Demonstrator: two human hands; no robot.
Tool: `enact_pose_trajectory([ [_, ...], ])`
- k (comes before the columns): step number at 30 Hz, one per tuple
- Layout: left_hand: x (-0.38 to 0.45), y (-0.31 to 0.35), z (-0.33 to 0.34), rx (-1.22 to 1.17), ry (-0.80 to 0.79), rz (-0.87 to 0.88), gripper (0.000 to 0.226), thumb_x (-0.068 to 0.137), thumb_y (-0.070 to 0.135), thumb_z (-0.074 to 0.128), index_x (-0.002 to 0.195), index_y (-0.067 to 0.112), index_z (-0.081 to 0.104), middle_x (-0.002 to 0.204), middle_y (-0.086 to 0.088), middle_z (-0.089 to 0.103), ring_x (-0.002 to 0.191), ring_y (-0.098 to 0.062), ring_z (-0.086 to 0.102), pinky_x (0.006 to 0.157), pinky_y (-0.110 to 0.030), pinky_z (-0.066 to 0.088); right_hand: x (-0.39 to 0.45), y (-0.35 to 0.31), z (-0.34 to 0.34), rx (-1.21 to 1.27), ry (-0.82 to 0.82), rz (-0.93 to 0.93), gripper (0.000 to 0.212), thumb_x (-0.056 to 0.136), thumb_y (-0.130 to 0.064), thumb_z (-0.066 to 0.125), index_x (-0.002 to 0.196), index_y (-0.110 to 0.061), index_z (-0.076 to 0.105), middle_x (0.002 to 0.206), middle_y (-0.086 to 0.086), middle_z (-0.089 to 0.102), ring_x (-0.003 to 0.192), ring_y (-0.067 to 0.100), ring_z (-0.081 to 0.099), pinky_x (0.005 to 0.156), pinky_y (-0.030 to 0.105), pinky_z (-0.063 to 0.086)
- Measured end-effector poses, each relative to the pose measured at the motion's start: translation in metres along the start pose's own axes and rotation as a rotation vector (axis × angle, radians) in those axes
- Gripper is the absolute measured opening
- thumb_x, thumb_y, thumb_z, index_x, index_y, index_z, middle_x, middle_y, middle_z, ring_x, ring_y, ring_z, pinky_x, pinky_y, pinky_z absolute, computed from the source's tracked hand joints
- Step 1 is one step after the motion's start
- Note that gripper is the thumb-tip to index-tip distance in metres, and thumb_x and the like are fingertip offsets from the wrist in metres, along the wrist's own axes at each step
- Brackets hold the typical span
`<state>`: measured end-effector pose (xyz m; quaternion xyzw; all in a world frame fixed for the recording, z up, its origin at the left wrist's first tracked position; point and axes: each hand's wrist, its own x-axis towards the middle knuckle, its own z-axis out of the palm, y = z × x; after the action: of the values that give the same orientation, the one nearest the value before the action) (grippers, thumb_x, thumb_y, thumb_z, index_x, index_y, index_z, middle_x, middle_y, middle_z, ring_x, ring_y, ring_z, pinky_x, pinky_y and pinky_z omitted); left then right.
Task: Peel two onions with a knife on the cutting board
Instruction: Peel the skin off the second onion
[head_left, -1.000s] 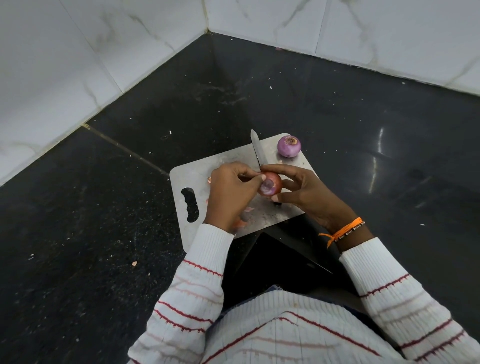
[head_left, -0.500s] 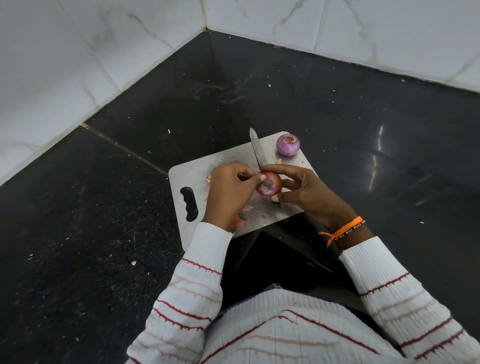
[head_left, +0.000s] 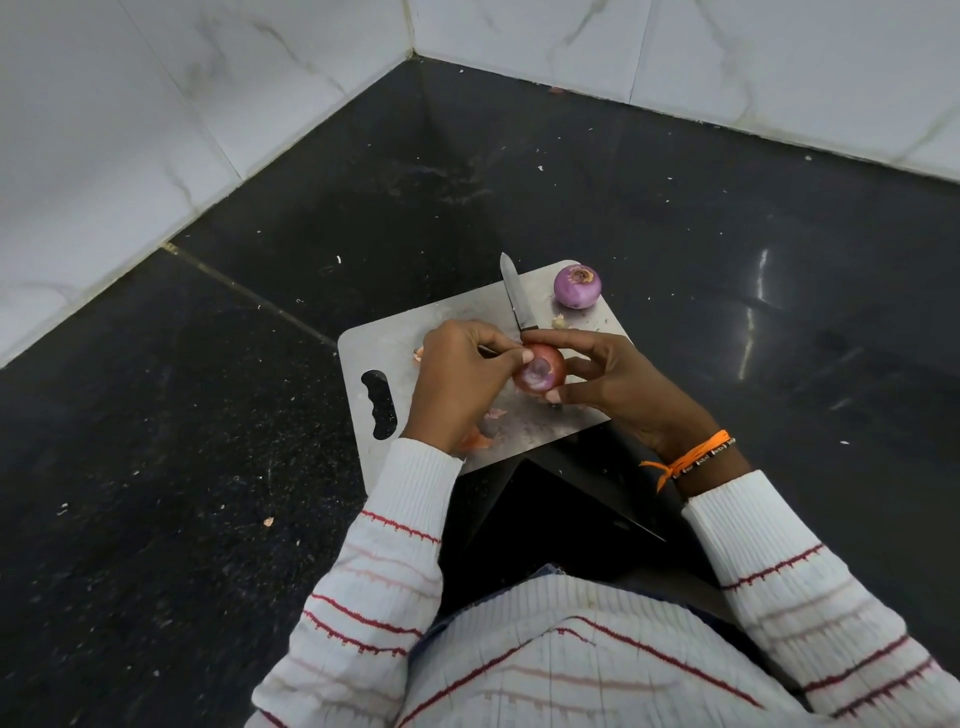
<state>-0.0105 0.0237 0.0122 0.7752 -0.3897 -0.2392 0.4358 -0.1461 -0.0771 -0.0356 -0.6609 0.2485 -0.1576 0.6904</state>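
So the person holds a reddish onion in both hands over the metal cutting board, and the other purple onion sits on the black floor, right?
Not quite. The head view shows the purple onion sitting on the metal cutting board, at its far corner, not on the black floor.

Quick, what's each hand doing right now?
Left hand: fingers curled, thumb pressing the onion, pinching at its skin.
Right hand: grips the same onion.
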Motion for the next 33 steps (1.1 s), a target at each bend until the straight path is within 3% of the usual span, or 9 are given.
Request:
enact_pose_trajectory([
  [10,-0.002,0.002,0.008,0.178,0.047,0.146,0.007,0.081,0.009,0.072,0.085,0.003,0.075,0.083,-0.008,0.069,0.072,-0.013,0.061,0.071,-0.022,0.051,0.000,0.000,0.002,0.012,0.021,0.005,0.060,0.072,0.017,0.066,0.121,-0.019,0.060,0.121,0.004,0.063,0.104,0.023,0.063,0.090,0.038,0.054],
  [14,-0.002,0.000,0.011,0.207,0.066,0.156,0.004,0.080,0.010,0.072,0.082,0.006,0.073,0.085,-0.009,0.069,0.075,-0.015,0.062,0.074,-0.028,0.055,0.002,0.002,0.003,0.030,0.034,0.013,0.059,0.072,0.015,0.068,0.122,-0.016,0.060,0.122,0.005,0.062,0.103,0.023,0.063,0.089,0.037,0.054],
  [20,-0.002,0.001,0.012,0.195,0.106,0.123,0.002,0.080,0.010,0.071,0.080,0.008,0.070,0.081,-0.003,0.066,0.074,-0.012,0.060,0.067,-0.018,0.047,0.004,0.004,0.005,0.074,0.047,0.020,0.058,0.072,0.013,0.068,0.122,-0.016,0.060,0.119,0.008,0.063,0.102,0.026,0.063,0.090,0.043,0.053],
  [25,0.000,-0.002,0.013,0.042,0.115,0.020,0.005,0.081,0.008,0.069,0.084,0.007,0.072,0.076,0.001,0.067,0.069,-0.004,0.060,0.062,-0.006,0.046,0.005,0.007,0.004,0.140,0.056,-0.005,0.058,0.071,0.019,0.064,0.117,-0.017,0.060,0.121,0.010,0.060,0.100,0.021,0.063,0.084,0.039,0.053],
  [28,-0.001,-0.002,0.016,-0.070,0.112,-0.054,0.007,0.084,0.010,0.067,0.087,0.008,0.073,0.080,-0.001,0.070,0.074,-0.006,0.063,0.064,-0.008,0.048,0.005,0.007,0.006,0.197,0.079,-0.026,0.057,0.069,0.025,0.061,0.110,-0.014,0.058,0.118,0.007,0.058,0.098,0.018,0.063,0.077,0.031,0.055],
  [33,-0.001,0.000,0.017,-0.221,0.113,-0.106,0.012,0.087,0.013,0.066,0.094,0.008,0.074,0.083,0.001,0.071,0.081,-0.009,0.066,0.069,-0.012,0.053,0.005,0.007,0.006,0.246,0.115,-0.040,0.056,0.067,0.028,0.058,0.107,-0.012,0.055,0.117,0.005,0.056,0.102,0.020,0.061,0.076,0.030,0.055],
])
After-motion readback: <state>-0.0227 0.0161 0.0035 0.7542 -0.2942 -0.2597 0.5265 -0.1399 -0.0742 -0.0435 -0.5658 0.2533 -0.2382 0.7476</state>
